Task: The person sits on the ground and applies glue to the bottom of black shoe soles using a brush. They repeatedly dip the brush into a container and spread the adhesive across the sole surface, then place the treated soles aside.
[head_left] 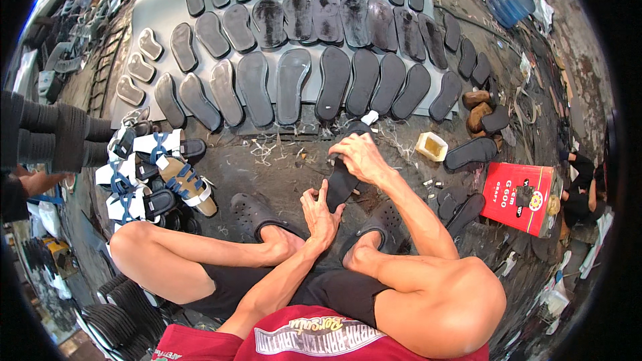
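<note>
A black sandal sole [341, 186] is held between my two hands, just beyond my feet. My left hand [322, 215] grips its near end, with the fingers along the edge. Higher up, my right hand [362, 159] is closed over the sole from above and hides part of it. A small white piece [370, 117] shows at the far end; I cannot tell whether it is attached. To the right of my right hand stands a small cut-off container [431, 147] with yellowish stuff inside.
Rows of dark soles [255, 87] lie on a grey board [160, 10] ahead. Strappy sandals [180, 180] are piled at left, near stacked black soles [60, 134]. At right are a red can [521, 199], loose soles [470, 154] and a blue water jug [509, 3].
</note>
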{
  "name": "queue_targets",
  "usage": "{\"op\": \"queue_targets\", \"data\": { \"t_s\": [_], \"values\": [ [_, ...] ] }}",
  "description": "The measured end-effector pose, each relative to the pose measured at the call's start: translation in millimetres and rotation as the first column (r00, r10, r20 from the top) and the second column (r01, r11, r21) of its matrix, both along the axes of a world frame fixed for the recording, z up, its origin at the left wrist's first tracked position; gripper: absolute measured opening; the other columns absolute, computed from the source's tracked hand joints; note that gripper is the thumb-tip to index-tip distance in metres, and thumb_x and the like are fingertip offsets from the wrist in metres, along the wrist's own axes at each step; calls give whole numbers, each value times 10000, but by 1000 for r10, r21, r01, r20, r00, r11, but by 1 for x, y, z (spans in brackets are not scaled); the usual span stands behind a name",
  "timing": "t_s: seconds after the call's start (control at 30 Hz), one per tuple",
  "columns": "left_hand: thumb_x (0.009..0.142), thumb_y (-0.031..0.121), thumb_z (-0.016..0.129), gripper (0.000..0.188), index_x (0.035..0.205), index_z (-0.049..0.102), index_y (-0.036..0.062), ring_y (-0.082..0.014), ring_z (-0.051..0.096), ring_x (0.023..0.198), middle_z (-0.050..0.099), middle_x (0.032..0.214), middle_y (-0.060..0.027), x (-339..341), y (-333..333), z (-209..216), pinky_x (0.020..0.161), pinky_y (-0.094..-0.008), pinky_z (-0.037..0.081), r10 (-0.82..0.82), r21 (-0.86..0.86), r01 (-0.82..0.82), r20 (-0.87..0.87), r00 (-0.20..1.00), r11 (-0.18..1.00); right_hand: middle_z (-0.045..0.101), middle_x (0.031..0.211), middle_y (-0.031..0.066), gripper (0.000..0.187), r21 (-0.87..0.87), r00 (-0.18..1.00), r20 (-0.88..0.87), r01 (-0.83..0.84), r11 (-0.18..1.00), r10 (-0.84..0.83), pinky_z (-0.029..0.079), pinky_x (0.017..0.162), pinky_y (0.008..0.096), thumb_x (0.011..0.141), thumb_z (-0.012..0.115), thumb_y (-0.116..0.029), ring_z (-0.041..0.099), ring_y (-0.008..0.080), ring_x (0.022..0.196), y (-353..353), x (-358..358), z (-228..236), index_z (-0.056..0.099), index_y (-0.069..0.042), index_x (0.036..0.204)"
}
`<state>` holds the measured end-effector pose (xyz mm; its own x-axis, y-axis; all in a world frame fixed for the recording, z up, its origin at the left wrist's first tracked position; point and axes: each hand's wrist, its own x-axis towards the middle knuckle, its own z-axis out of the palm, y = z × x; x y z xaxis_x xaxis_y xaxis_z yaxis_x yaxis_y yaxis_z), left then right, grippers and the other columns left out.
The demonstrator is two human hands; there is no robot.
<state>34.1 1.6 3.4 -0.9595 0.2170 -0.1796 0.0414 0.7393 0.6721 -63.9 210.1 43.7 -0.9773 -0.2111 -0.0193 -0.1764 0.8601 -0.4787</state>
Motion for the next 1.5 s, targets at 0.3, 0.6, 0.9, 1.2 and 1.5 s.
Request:
{"op": "queue_targets", "data": {
  "t_s": [0.3,0.6,0.9,1.2,1.5],
  "values": [
    [734,255,1006,957,1589,578,206,-379,577,1180,535,1303,-194,-4,-1,6,962,-490,535,1,-39,0,46,999,999,781,1179,46,359,176,974,-193,155,972,-121,476,973,451,926,671,-67,706,265,1080,44,19,0,775,-150,1259],
    [734,274,1009,956,1588,587,192,-383,580,1134,517,1228,-182,-4,1,7,922,-475,541,-4,-66,6,35,999,998,772,1047,130,268,-1,858,-293,441,898,-422,497,872,486,983,705,-170,717,348,947,21,39,-1,763,-82,1229],
    [748,305,1004,987,1624,554,238,-382,572,1119,509,1222,-185,-6,-1,5,921,-486,537,-39,-62,41,37,999,997,772,1011,91,313,106,851,-290,483,869,-438,476,899,467,948,710,-131,726,286,1026,13,65,-21,777,-96,1253],
    [764,276,995,946,1608,575,210,-372,569,1089,493,1178,-176,-8,2,8,911,-484,546,-26,-92,33,69,997,995,737,981,183,256,20,761,-173,637,771,-625,497,790,546,973,710,-153,713,413,902,15,8,-25,740,-35,1198],
    [744,253,1006,973,1614,573,202,-371,562,1085,488,1180,-172,-6,0,6,911,-472,541,-17,-66,20,49,999,998,780,1130,58,325,118,972,-73,232,966,-224,432,941,476,923,684,-86,657,286,1065,6,-8,-4,810,-187,1205]
  ]
}}
